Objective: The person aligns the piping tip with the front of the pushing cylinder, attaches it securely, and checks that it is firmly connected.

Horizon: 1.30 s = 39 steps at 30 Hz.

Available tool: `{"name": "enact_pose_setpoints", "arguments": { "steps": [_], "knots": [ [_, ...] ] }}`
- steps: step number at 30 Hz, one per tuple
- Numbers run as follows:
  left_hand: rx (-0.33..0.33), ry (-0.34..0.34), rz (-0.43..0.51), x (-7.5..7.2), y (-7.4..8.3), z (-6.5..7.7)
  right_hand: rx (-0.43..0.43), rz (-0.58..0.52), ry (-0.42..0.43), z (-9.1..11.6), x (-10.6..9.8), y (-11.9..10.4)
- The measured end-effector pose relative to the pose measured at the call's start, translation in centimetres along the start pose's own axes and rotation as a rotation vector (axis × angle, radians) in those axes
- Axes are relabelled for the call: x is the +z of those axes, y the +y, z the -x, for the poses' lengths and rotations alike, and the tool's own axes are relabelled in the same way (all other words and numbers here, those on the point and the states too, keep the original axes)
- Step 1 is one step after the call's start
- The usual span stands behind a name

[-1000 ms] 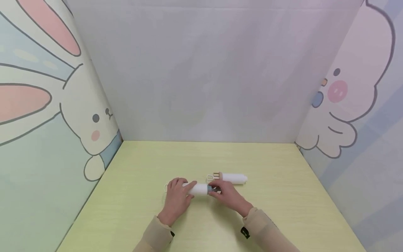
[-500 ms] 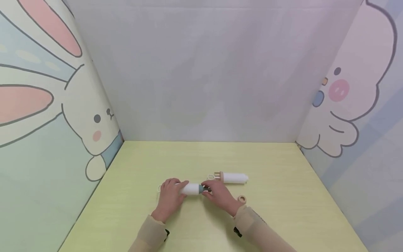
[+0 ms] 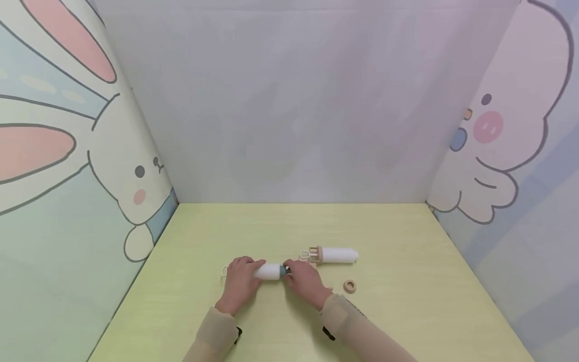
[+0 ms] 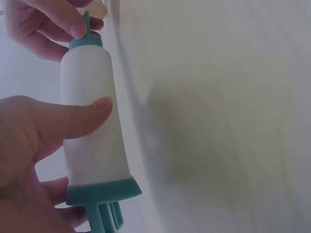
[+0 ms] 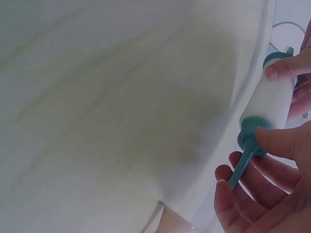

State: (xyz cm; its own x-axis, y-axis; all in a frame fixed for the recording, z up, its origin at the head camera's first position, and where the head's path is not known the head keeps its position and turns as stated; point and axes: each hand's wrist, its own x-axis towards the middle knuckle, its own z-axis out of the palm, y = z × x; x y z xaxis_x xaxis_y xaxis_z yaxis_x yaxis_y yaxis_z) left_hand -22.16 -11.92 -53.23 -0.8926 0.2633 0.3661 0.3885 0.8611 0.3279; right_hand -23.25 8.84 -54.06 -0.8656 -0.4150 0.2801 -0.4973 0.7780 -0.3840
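A white syringe-like tube (image 3: 268, 271) lies across both hands above the table. My left hand (image 3: 242, 282) grips its barrel, thumb along the side in the left wrist view. Beside those fingers is its teal collar (image 4: 102, 191) with finger loops; a pale loop handle (image 3: 224, 271) sticks out left of the hand. At the other end, my right hand (image 3: 307, 282) pinches the teal tip piece (image 5: 255, 128), thumb on its base. Its narrow spout (image 5: 241, 165) runs down beside the curled fingers in the right wrist view.
Behind my right hand a second white syringe-like tube (image 3: 338, 255) with a tan collar (image 3: 319, 254) lies on the yellowish table (image 3: 199, 226). A small tan ring (image 3: 350, 286) rests right of the right wrist. A grey back wall and cartoon-printed side walls enclose the table.
Both hands and the held syringe-like tube have shifted left. The tan ring, hidden before by the right arm, now shows. The second tube stays where it lay.
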Motion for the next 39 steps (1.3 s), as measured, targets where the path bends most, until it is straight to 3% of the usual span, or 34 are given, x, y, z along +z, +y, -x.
{"name": "enact_pose_setpoints", "arguments": {
  "steps": [12,21,30,39],
  "knots": [
    [-0.024,-0.045,-0.016,0.8,-0.7,-0.2,0.044,-0.028,-0.036,-0.1,0.5,-0.1],
    [0.015,-0.006,-0.015,1.1,-0.6,-0.1,0.061,-0.031,-0.06,0.1,0.2,0.1],
    [-0.013,-0.009,0.006,1.0,-0.4,-0.1,0.051,-0.052,-0.051,0.2,0.0,0.2],
    [0.014,0.028,0.005,1.0,-0.1,-0.1,0.028,-0.034,-0.031,0.2,-0.1,0.1]
  ]
}}
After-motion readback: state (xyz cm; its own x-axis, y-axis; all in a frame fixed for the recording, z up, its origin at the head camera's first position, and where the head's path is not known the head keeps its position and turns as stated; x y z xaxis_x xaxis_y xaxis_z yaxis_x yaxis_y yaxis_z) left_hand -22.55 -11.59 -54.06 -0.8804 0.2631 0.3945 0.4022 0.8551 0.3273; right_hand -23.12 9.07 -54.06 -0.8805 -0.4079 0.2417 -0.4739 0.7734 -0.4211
